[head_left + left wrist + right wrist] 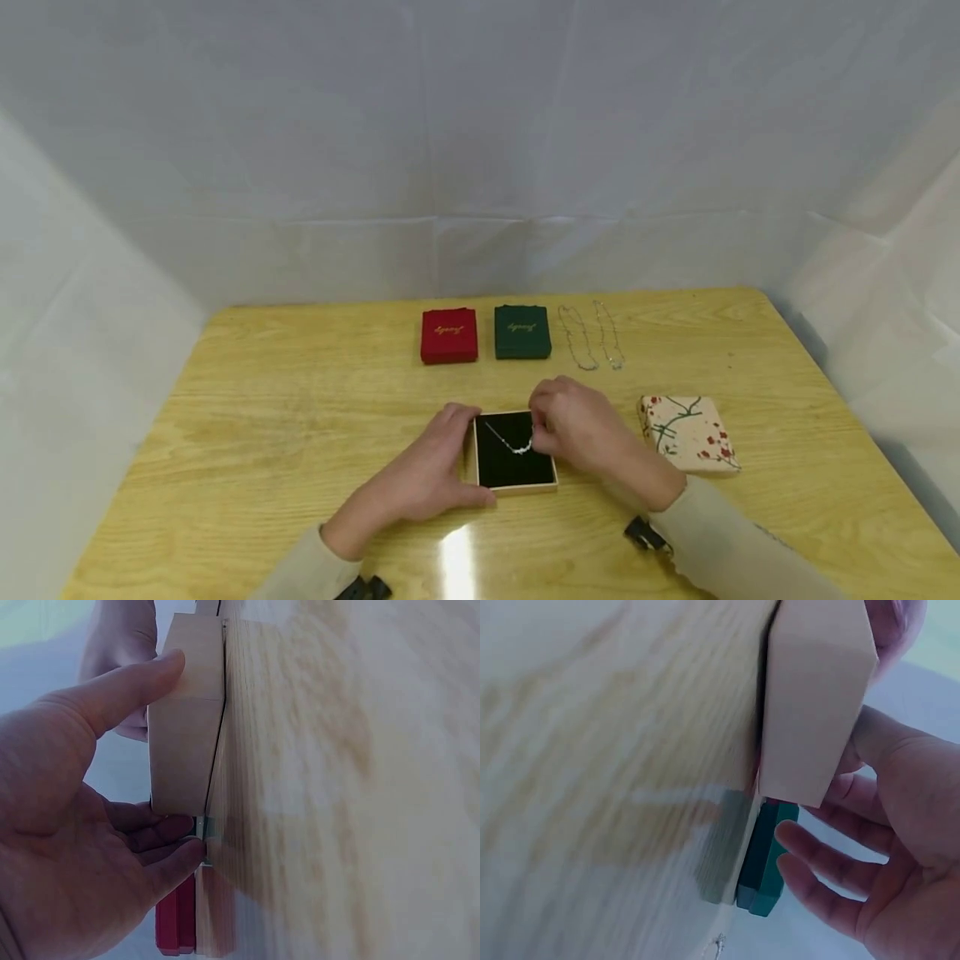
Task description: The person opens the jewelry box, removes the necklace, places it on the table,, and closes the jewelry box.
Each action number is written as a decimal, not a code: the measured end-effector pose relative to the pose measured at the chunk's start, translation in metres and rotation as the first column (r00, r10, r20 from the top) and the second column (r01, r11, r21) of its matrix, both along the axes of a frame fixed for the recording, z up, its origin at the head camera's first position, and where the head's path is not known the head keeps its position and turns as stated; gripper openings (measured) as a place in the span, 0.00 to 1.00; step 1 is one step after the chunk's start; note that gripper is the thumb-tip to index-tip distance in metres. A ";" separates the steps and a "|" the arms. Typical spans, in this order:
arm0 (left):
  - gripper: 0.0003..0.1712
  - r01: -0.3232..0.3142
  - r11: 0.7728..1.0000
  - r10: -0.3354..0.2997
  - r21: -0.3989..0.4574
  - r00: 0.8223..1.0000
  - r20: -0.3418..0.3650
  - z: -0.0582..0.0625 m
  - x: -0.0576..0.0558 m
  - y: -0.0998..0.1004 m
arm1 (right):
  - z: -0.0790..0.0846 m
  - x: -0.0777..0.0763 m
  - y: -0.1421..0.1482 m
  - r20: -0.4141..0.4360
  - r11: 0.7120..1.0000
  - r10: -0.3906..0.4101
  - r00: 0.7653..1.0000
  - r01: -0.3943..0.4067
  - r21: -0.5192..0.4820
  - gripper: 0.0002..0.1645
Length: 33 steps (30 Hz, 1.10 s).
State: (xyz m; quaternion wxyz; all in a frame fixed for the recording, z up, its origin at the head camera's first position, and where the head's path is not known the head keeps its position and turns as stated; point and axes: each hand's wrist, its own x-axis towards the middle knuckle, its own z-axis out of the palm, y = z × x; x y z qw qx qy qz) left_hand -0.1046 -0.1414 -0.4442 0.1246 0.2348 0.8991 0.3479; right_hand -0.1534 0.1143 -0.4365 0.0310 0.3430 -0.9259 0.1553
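Note:
A shallow cream jewelry box lies on the table with a black pad inside. My left hand grips the box's left side; in the left wrist view its thumb presses the near wall and its fingers curl at the far corner. A silver necklace lies curved across the pad. At the box's right side, my right hand pinches the necklace's right end between thumb and forefinger. That end is hidden behind the hand. In the right wrist view, the other fingers spread beside the box wall.
Behind the box stand a red box and a green box. Right of them lie two silver necklaces. A cream lid with a floral branch pattern lies to the right, by my right forearm. White sheeting encloses the table.

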 end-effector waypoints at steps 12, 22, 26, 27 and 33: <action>0.61 -0.006 1.000 0.006 0.026 1.000 -0.004 -0.001 0.000 -0.001 | 0.005 -0.001 0.010 -0.088 0.991 0.106 0.990 -0.113 -0.074 0.07; 0.62 -0.007 1.000 0.007 0.023 1.000 0.017 0.001 0.000 -0.001 | 0.012 -0.001 0.016 0.176 0.991 0.058 0.983 -0.034 -0.133 0.07; 0.62 -0.007 1.000 0.007 0.020 1.000 0.021 0.001 -0.001 -0.002 | 0.016 -0.003 0.019 0.311 0.980 0.039 0.950 0.024 -0.197 0.07; 0.62 -0.006 1.000 0.006 0.021 1.000 0.022 0.001 -0.001 -0.002 | 0.016 -0.003 0.019 0.339 0.976 0.039 0.940 0.037 -0.214 0.06; 0.62 -0.003 1.000 0.002 0.021 1.000 0.023 0.001 -0.001 -0.002 | 0.016 -0.006 0.021 0.429 0.955 0.054 0.901 0.079 -0.286 0.06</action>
